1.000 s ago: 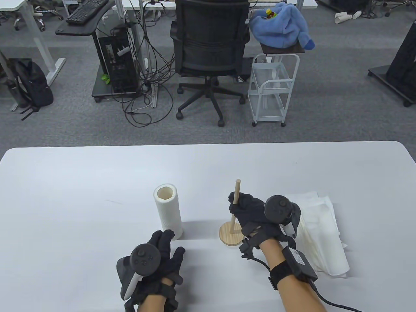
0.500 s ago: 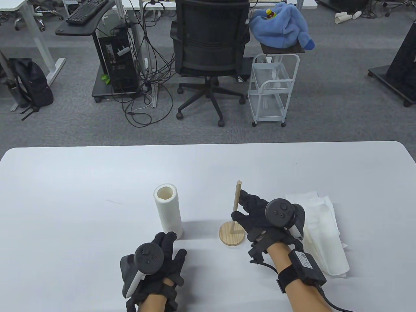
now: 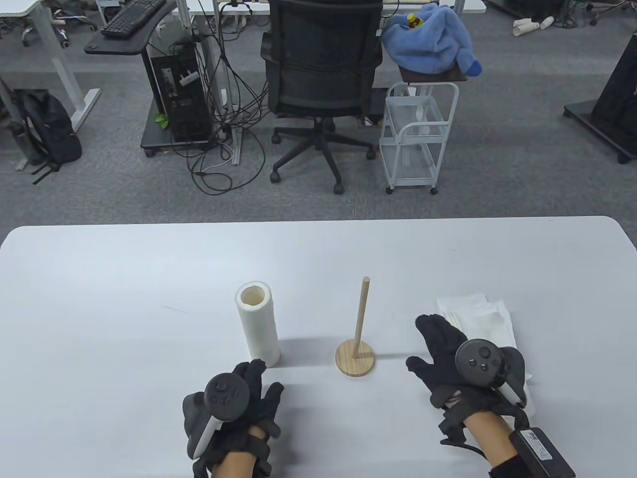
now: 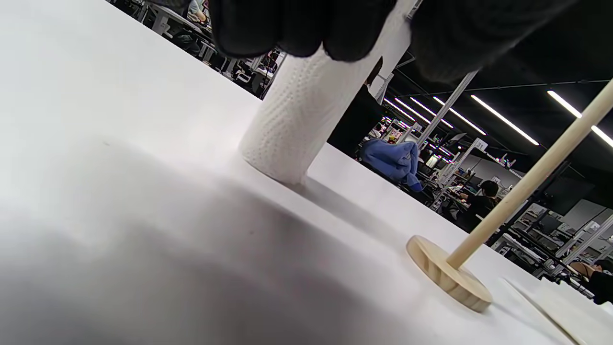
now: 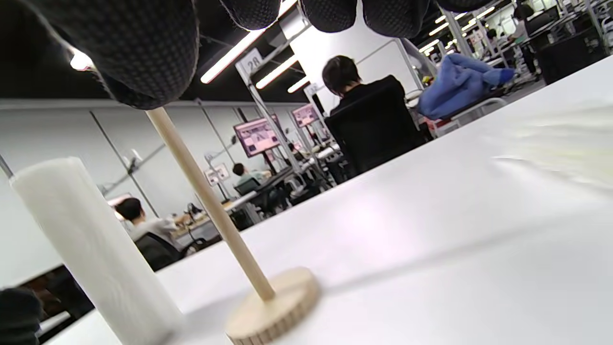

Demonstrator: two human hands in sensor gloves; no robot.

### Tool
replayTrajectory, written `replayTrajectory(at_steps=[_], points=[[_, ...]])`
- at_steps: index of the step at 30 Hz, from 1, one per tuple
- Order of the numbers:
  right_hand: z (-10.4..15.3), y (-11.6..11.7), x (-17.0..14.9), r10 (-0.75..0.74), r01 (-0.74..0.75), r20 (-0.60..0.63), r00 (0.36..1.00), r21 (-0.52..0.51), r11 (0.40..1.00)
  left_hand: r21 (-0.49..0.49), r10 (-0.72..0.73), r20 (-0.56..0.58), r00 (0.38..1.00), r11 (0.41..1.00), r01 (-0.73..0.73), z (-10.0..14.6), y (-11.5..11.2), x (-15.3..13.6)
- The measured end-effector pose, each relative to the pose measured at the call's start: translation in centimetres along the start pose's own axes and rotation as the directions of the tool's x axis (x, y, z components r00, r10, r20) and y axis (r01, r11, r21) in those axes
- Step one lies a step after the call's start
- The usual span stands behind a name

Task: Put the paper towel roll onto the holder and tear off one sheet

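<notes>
The paper towel roll (image 3: 257, 323) stood upright on the desk (image 3: 124, 298), left of the holder (image 3: 356, 343). It looked light and squashy; a gentle mid-body grasp seemed best. The left hand (image 3: 239, 398) hovered beside its base, fingers relaxed; the right hand (image 3: 458, 363) lay open.

Legible text: one item only. In the right wrist view, a white hanging sign (image 5: 253, 61) in the far background, left of centre, reads approximately "2R"; the second character is uncertain. All other labels and screens are unreadable.
</notes>
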State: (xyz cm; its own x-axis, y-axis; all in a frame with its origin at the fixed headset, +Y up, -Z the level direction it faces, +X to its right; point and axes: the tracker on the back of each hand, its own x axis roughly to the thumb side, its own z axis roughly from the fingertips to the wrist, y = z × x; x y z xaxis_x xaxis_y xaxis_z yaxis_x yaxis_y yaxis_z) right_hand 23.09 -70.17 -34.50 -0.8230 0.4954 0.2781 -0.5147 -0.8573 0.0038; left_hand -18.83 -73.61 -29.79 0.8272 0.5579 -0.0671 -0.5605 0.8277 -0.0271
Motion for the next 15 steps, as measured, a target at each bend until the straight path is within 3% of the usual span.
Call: replayTrajectory(at_steps=[3, 6, 8, 11, 13, 15], points=[[1.4, 0.4, -1.1, 0.034, -0.033, -0.005, 0.999, 0.023, 0.999, 0.020, -0.008, 0.009, 1.000, 1.000, 0.007, 0.2, 0.2, 0.2], [2.1, 1.1, -2.3, 0.035, -0.032, 0.054, 0.998, -0.058, 0.998, 0.047, 0.002, 0.025, 1.000, 0.999, -0.003, 0.7, 0.6, 0.6], [2.1, 1.3, -2.7, 0.022, -0.022, 0.001, 1.000, -0.004, 1.000, 0.076, -0.011, 0.040, 0.999, 0.997, 0.007, 0.9, 0.9, 0.9], [2.1, 1.9, -2.8, 0.021, -0.021, -0.006, 1.000, 0.020, 1.000, 0.172, -0.051, 0.044, 0.998, 0.984, 0.043, 1.3, 2.2, 1.5], [2.2, 2.2, -2.9, -0.007, 0.008, -0.028, 1.000, 0.045, 0.999, 0.308, -0.088, 0.033, 0.996, 0.949, 0.073, 1.6, 3.8, 2.5], [2.3, 2.2, -3.0, -0.051, 0.053, -0.036, 0.998, 0.046, 0.998, 0.368, -0.139, 0.004, 0.990, 0.921, 0.128, 1.7, 5.3, 3.9]])
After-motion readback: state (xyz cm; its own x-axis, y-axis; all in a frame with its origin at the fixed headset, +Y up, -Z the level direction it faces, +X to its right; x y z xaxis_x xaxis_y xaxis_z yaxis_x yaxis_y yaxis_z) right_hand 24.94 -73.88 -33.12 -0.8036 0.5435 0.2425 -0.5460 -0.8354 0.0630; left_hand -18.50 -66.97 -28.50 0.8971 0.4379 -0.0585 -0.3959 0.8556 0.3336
